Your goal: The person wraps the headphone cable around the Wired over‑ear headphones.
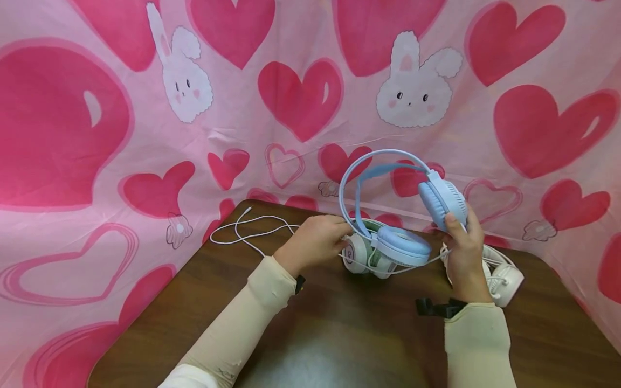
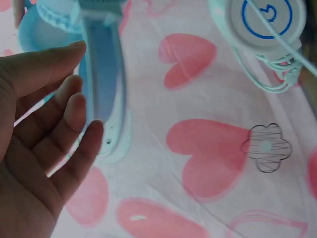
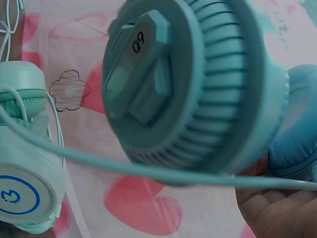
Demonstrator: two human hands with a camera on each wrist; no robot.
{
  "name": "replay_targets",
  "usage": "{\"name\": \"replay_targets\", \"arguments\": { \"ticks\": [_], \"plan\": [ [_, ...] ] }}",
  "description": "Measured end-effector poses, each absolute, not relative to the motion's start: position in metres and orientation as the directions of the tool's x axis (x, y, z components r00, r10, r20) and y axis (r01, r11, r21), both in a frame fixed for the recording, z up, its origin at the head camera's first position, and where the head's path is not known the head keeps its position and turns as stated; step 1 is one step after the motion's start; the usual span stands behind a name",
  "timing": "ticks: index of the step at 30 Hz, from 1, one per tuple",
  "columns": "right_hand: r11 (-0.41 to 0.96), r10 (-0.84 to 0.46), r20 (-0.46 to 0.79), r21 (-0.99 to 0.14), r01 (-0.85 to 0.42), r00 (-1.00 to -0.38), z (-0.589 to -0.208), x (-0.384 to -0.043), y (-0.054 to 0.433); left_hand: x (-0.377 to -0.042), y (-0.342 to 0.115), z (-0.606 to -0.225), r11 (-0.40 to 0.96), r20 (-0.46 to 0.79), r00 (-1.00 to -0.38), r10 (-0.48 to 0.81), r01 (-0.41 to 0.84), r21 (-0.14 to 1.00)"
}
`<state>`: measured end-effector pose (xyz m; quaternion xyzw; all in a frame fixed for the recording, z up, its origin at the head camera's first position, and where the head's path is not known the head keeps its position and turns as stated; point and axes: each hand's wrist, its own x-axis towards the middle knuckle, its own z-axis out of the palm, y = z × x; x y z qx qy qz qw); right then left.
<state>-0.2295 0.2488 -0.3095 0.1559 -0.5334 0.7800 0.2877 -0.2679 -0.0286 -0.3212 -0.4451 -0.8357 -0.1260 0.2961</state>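
Observation:
Light blue over-ear headphones [image 1: 402,248] are held up above the table, tilted, with the headband arching to the left. My right hand [image 1: 466,258] grips the right ear cup, thumb on its rim. A small number label shows on an ear cup [image 3: 153,74] in the right wrist view. My left hand [image 1: 315,240] is at the lower left of the headband [image 2: 101,74]; its fingers are loosely bent, fingertips at the band's edge, with a gap between thumb and fingers. A thin pale cable [image 3: 124,169] runs across toward the right hand; whether that hand holds it is unclear.
Behind the blue headphones, white-and-green headphones [image 1: 356,253] lie on the brown table [image 1: 339,339]. White headphones [image 1: 506,283] lie at the right, partly behind the right hand. A loose white cable [image 1: 249,237] loops at the back left. A pink heart-patterned cloth [image 1: 233,134] hangs behind.

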Motion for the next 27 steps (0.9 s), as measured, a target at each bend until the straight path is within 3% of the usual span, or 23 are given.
{"name": "replay_targets", "arguments": {
  "ticks": [5, 7, 20, 27],
  "plan": [
    [-0.229, 0.284, 0.536, -0.767, -0.599, -0.795, -0.308, -0.229, 0.25, -0.26, -0.028, -0.314, 0.493, 0.684, -0.219, 0.696, 0.838, -0.234],
    [-0.213, 0.266, 0.534, -0.779, -0.589, -0.802, -0.308, -0.229, 0.25, -0.259, -0.028, -0.313, 0.487, 0.676, -0.176, 0.716, 0.819, -0.303],
    [-0.145, 0.215, 0.55, -0.8, -0.583, -0.807, -0.308, -0.222, 0.253, -0.265, -0.023, -0.326, 0.488, 0.497, -0.269, 0.825, 0.782, -0.388],
    [-0.154, 0.201, 0.569, -0.786, -0.599, -0.798, -0.307, -0.22, 0.258, -0.269, -0.019, -0.33, 0.483, 0.53, -0.212, 0.821, 0.754, -0.445]
  ]
}}
